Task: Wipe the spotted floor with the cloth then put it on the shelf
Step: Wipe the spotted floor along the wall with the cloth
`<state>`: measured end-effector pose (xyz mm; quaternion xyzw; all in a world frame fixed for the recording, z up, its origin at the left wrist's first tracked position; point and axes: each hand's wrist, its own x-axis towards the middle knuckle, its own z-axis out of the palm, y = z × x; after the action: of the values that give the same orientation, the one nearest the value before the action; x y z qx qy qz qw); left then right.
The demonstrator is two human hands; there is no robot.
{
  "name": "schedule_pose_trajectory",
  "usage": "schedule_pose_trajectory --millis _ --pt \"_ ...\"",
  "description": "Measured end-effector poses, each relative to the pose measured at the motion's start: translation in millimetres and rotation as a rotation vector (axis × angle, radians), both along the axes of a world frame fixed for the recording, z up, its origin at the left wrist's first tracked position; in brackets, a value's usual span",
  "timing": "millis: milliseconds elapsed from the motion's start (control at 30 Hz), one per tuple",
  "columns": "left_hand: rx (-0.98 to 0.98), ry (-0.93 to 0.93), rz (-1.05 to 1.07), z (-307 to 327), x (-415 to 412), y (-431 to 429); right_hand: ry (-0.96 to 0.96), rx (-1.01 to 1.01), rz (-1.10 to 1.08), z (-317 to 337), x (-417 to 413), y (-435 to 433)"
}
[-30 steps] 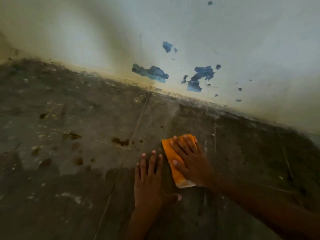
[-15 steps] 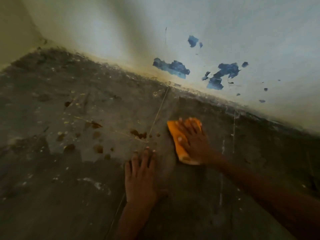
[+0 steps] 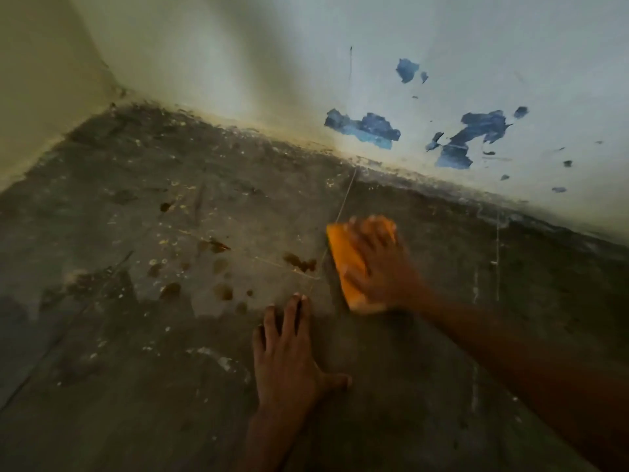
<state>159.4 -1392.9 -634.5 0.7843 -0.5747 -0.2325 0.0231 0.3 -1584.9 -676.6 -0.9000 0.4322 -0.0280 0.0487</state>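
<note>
A folded orange cloth [image 3: 342, 257] lies flat on the grey concrete floor [image 3: 136, 369]. My right hand [image 3: 381, 267] presses down on it with straight, spread fingers and covers most of it; the hand is blurred. Brown spots [image 3: 299, 262] mark the floor just left of the cloth, and more brown spots [image 3: 223, 291] lie further left. My left hand [image 3: 289, 356] rests palm down on the floor below the cloth, fingers straight. No shelf is in view.
A pale wall with patches of peeled blue paint [image 3: 367, 129] meets the floor just behind the cloth. A second wall [image 3: 41, 80] forms a corner at the far left. White flecks and thin scratch lines [image 3: 343, 202] cross the floor.
My right hand has pushed the cloth away from me, toward the wall. My left hand has stayed planted on the floor. The view has swung, bringing the left corner into sight.
</note>
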Motion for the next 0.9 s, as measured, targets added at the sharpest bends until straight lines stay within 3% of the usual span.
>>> schedule_pose_trajectory --millis 133,167,233,300,367,567,667,800,900 --pt "-0.011 0.023 0.062 -6.7 -1.1 -1.5 -0.004 0.055 -0.445 10.2 74.9 -74.9" --pt "-0.027 0.034 0.069 -7.8 0.9 -1.8 -0.018 0.013 -0.409 6.8 77.2 -62.0" --pt "-0.003 0.041 0.037 -6.0 7.8 5.7 0.003 -0.074 -0.124 -1.0 57.5 15.2" --pt "-0.009 0.027 0.009 -2.5 12.4 7.7 -0.006 -0.019 0.100 2.3 18.9 92.0" --pt "0.009 0.034 -0.035 -1.9 18.6 6.0 0.004 -0.003 0.198 0.1 -3.6 87.4" --pt "0.040 -0.015 -0.156 -6.9 25.0 1.5 0.006 0.055 -0.354 6.1 76.0 -38.4" --pt "0.065 0.039 -0.238 6.0 46.1 -10.9 -0.010 0.033 -0.237 0.4 69.3 13.6" --pt "-0.140 0.498 0.169 28.4 64.9 -53.5 0.011 0.040 -0.120 -1.1 28.5 102.5" --pt "-0.393 0.458 0.320 38.4 78.1 -91.7 0.012 0.062 -0.299 3.1 30.1 129.7"
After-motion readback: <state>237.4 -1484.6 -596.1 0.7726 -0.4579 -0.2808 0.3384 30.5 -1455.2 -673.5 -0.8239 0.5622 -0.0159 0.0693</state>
